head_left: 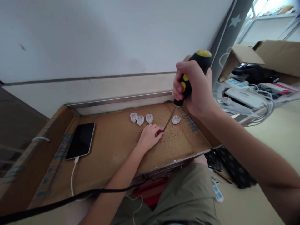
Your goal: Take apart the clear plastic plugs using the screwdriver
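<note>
My right hand point(193, 82) is wrapped round the black and yellow handle of a screwdriver point(187, 84), whose shaft slants down to the left. The tip meets the spot where the fingers of my left hand point(150, 136) are pressed together, low over the cardboard surface point(112, 137). Those fingers pinch something small, mostly hidden beneath them. Just beyond my left hand sit three clear plastic plug pieces with metal pins, among them one plug piece point(149, 118) nearest the screwdriver. Another clear plug piece point(176, 119) lies to the right of the shaft.
A phone point(81, 140) with a white charging cable point(73, 175) lies at the left. A black cable point(93, 191) crosses the near side. White power strips point(245, 96) and open cardboard boxes point(278, 56) stand at the right. A pale wall point(105, 40) rises behind.
</note>
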A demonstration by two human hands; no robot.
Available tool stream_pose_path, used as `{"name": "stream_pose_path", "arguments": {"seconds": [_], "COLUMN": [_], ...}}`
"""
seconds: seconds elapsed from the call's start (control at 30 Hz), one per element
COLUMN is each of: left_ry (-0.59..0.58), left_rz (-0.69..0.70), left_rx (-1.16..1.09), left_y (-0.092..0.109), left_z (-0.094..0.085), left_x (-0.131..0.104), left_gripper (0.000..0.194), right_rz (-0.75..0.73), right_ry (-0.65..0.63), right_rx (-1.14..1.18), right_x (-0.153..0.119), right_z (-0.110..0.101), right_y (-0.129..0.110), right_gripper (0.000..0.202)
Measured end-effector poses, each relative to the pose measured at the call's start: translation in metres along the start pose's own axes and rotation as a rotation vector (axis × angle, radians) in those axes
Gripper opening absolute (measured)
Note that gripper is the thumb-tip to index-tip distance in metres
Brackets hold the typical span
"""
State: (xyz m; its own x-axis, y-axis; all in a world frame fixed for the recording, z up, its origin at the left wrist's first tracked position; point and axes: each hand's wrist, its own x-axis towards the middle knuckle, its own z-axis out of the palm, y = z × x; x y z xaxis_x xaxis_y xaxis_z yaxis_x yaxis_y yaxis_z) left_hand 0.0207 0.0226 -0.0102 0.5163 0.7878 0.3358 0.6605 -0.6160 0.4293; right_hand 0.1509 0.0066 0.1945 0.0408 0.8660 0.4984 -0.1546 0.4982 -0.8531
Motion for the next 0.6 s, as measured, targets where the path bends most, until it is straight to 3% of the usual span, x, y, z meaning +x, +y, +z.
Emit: {"name": "stream_pose_path", "arguments": {"seconds": [0.17,0.27,0.37,0.5,0.6], "left_ry": [0.004,-0.005,-0.008,-0.011,-0.007], "left_rz": [-0.003,0.0,0.001,-0.015,-0.016], "left_rx": [0.005,0.006,0.005,-0.01,-0.013], "left_y": [0.0,-0.001,0.0,0.001,0.001], "left_z": [0.001,0.001,-0.001,-0.002,-0.002], "left_x": [0.0,0.0,0.0,-0.001,-0.002], "left_gripper": [0.013,0.013,0.013,0.014,0.014], "right_rz": [-0.034,-0.025,-0.055,-0.25,-0.467], "right_ry": [0.11,0.041,-0.099,-0.296,-0.218], "right_rx": [-0.083,-0.117,-0.258,-0.71,-1.136], "right_x": [0.001,0.004,0.009,0.013,0.013], "right_z": [0.001,-0.002,-0.011,-0.03,-0.039], "right_y": [0.003,0.001,-0.009,-0.03,-0.043], "right_gripper": [0.028,0.037,0.03,0.028,0.031]}}
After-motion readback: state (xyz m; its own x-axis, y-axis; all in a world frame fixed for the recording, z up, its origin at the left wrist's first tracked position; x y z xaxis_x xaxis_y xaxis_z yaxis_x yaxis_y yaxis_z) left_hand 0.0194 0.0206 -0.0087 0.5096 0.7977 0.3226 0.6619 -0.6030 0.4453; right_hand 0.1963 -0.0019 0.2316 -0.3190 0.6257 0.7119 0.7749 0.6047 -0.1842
